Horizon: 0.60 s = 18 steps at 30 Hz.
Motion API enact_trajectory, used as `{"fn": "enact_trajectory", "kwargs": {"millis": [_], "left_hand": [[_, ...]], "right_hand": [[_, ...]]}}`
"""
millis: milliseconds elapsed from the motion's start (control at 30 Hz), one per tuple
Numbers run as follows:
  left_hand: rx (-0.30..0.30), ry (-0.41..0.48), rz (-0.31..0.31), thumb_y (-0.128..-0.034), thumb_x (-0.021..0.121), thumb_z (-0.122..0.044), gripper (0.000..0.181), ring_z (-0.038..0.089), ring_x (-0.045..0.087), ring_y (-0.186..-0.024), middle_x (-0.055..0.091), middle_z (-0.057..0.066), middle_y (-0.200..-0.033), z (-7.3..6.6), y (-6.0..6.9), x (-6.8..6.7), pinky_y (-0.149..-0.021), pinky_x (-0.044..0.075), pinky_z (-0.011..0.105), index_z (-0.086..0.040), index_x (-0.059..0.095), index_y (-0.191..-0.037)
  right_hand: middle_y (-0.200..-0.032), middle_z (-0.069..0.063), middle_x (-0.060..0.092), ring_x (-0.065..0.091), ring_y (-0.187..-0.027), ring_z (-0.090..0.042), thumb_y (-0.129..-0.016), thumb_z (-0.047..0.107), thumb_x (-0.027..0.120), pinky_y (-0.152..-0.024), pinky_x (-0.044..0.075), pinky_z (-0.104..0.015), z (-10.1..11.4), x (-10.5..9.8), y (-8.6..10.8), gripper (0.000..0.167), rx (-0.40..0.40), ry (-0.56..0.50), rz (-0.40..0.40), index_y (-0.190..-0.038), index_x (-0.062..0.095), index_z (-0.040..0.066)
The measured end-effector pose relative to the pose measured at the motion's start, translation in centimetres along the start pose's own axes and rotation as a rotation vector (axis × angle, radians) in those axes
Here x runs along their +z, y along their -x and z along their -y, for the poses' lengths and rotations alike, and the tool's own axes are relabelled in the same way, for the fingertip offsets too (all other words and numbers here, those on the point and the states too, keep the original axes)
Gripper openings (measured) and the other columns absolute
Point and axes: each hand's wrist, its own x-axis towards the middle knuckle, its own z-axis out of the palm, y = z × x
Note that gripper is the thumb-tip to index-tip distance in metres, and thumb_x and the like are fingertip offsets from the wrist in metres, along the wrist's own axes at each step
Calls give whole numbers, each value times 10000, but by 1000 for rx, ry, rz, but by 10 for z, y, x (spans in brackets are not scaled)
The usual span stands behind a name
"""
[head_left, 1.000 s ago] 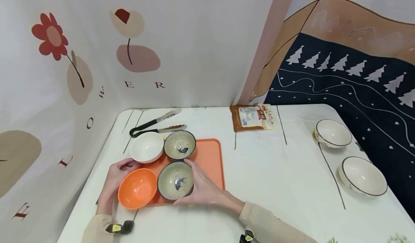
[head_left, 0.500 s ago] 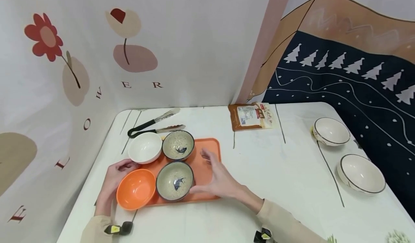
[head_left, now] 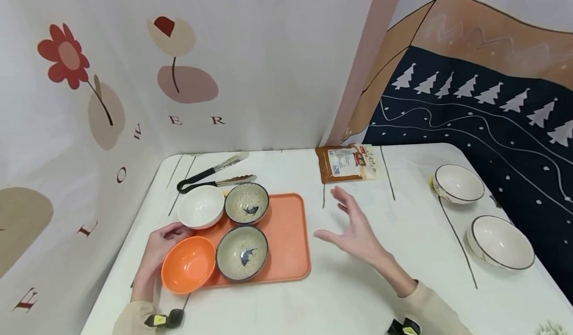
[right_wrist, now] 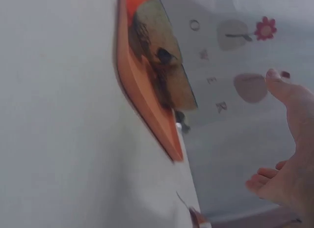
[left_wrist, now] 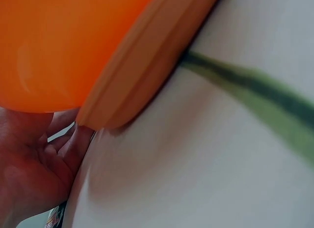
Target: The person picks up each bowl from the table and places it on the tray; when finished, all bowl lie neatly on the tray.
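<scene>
The orange tray (head_left: 291,240) carries two speckled bowls with blue fish, a rear one (head_left: 247,201) and a front one (head_left: 241,255). On its left side are a white bowl (head_left: 201,207) and an orange bowl (head_left: 188,265). My left hand (head_left: 156,250) grips the tray's left edge beside these two; in the left wrist view the fingers of the hand (left_wrist: 29,164) meet the tray rim (left_wrist: 132,75) below the orange bowl (left_wrist: 59,46). Right of the tray, my right hand (head_left: 360,235) hovers empty, thumb and fingers spread, as the right wrist view also shows of the hand (right_wrist: 294,144).
Black-handled tongs (head_left: 201,177) lie behind the white bowl. A brown and white packet (head_left: 346,163) lies at the table's back. Two cream bowls with dark rims, one farther back (head_left: 458,183) and one nearer (head_left: 501,243), stand at the right. Printed curtains (head_left: 268,76) hang behind the table.
My right hand has let go of the front fish bowl and moved right, past the tray's right edge. The left hand and the bowls have stayed in place.
</scene>
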Motion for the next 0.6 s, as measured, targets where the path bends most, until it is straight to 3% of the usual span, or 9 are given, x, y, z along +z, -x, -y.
{"fn": "enact_trajectory", "kwargs": {"millis": [100, 333, 433, 600], "left_hand": [[-11, -9, -2, -986, 665, -324, 510, 54, 604, -854, 666, -24, -1012, -1, 0, 0, -751, 536, 170, -1, 587, -1373], [9, -19, -3, -990, 660, -304, 483, 52, 603, -848, 675, -48, -990, -1, 0, -1, -752, 530, 172, 5, 601, -1356], [12, -26, -7, -984, 668, -309, 481, 47, 604, -838, 675, -46, -985, -1, 0, -1, -746, 529, 173, 2, 609, -1347], [3, -31, -2, -981, 673, -317, 503, 43, 605, -835, 673, -38, -994, -2, 0, -2, -744, 531, 170, 7, 599, -1359]], "right_hand": [[-1559, -168, 417, 422, -1431, -373, -756, 158, 905, -1157, 373, -470, -5, -21, 6, 999, 17, 36, -71, -1552, 312, 45], [-1559, -240, 382, 377, -1437, -410, -790, 53, 855, -1100, 304, -57, -15, -68, 19, 946, 63, 72, -215, -1544, 290, -30], [-1562, -241, 377, 370, -1439, -398, -813, 29, 828, -1088, 310, -46, -17, -84, 24, 919, 102, 85, -283, -1551, 284, -22], [-1568, -200, 382, 384, -1462, -205, -832, 10, 803, -1096, 321, -64, -21, -106, 31, 911, 168, 102, -393, -1574, 276, 39]]}}
